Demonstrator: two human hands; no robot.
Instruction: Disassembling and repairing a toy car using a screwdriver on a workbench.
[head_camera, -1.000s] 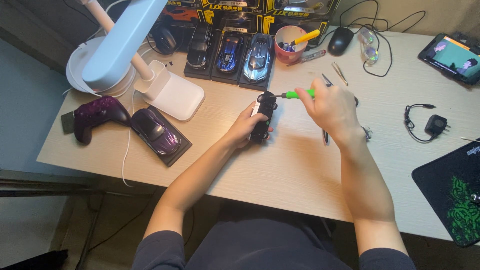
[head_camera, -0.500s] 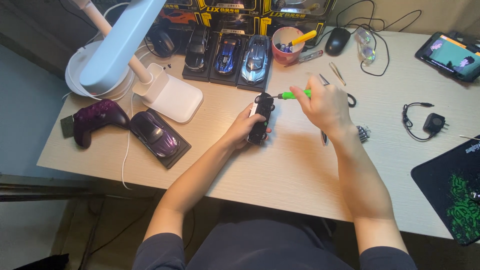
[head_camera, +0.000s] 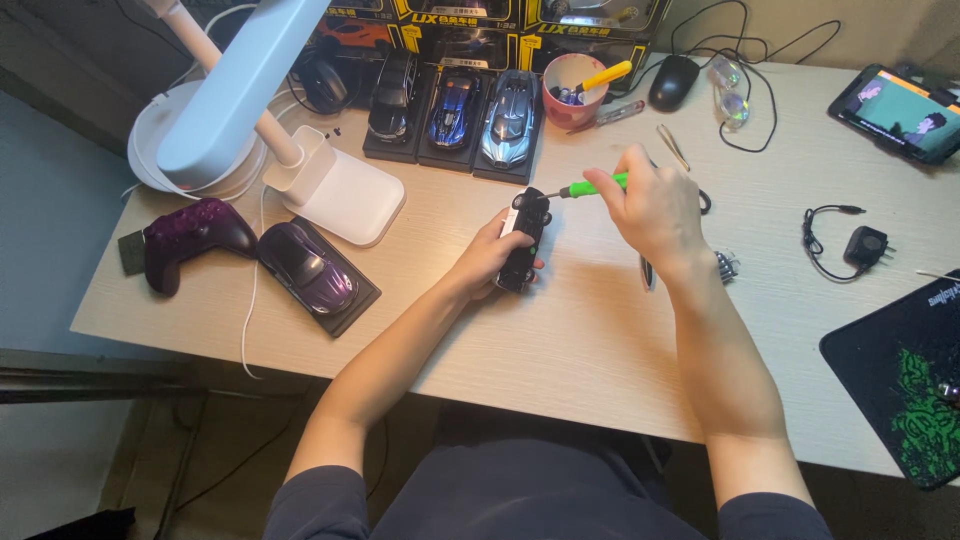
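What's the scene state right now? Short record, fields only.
left hand: grips a black model car, held on the table
right hand: holds a green-handled screwdriver, tip at the car's upper end
left of hands: purple model car, purple game controller, white desk lamp
back row: three model cars on stands, pink cup, computer mouse
right side: phone, black mouse pad

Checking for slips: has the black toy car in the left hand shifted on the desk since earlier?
No. The black toy car sits just below the blue display car, as before.
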